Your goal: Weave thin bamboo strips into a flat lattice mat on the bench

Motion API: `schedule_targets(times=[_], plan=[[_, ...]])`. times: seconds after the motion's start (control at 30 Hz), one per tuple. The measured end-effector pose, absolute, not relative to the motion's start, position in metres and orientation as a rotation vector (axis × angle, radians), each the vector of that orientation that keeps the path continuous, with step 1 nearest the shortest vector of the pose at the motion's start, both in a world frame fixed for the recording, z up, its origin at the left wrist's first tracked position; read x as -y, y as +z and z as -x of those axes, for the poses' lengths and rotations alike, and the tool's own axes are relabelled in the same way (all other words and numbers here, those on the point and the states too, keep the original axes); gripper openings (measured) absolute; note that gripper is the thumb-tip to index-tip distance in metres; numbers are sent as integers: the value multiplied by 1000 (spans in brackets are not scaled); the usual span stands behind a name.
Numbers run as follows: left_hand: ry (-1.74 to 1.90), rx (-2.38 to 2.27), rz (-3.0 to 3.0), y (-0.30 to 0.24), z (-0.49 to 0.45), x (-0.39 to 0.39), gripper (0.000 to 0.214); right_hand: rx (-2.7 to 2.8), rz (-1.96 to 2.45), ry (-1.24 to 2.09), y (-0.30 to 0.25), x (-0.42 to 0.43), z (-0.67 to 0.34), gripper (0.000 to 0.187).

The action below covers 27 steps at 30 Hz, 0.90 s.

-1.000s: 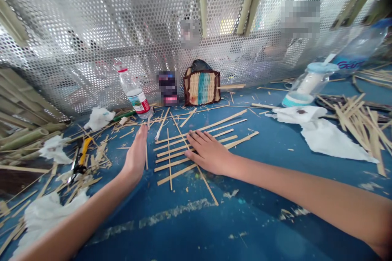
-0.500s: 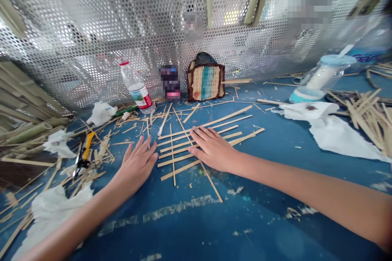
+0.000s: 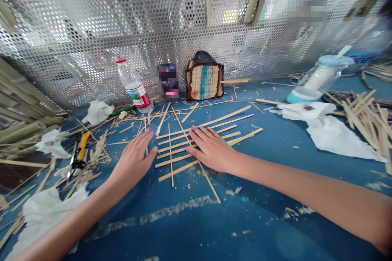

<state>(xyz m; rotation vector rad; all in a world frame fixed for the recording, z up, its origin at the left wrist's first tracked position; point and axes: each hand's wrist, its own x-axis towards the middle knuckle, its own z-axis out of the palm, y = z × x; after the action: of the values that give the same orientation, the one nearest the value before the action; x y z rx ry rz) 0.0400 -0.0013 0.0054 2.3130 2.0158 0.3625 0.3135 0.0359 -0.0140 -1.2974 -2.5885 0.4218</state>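
Observation:
Several pale bamboo strips lie side by side on the blue table, crossed by a short upright strip and a longer slanting strip. My right hand rests flat over the middle of this lattice, palm down, its fingers stretched out on the strips. To the left of the lattice is my left hand, fingers extended and thumb apart, with the thumb tip close to the strip ends. One thin strip runs partly beneath its fingers. Neither hand grips anything.
A plastic bottle, a pixelated dark object and a small woven basket stand against the perforated metal screen. Yellow-handled tool, scraps and tissues lie left. Right are a cup, tissue and piled strips.
My left hand has shifted slightly up and its fingers have drawn closer together. My right hand stays flat on the strips. The whole view has moved a little.

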Motion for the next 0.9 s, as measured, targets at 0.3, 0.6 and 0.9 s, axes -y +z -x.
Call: schedule_targets(times=[0.3,0.6,0.9], plan=[[240,-2014,-2454,0,-33,-2,57,2594,1294,440,-13,-36,-314,84],[172,-2097,-2539,-5,-42,2,58,2621,1312,456,-14,-36,-314,88],[192,-2062,-2475,7,-43,-3,57,2621,1303,440,-10,-34,-313,86]])
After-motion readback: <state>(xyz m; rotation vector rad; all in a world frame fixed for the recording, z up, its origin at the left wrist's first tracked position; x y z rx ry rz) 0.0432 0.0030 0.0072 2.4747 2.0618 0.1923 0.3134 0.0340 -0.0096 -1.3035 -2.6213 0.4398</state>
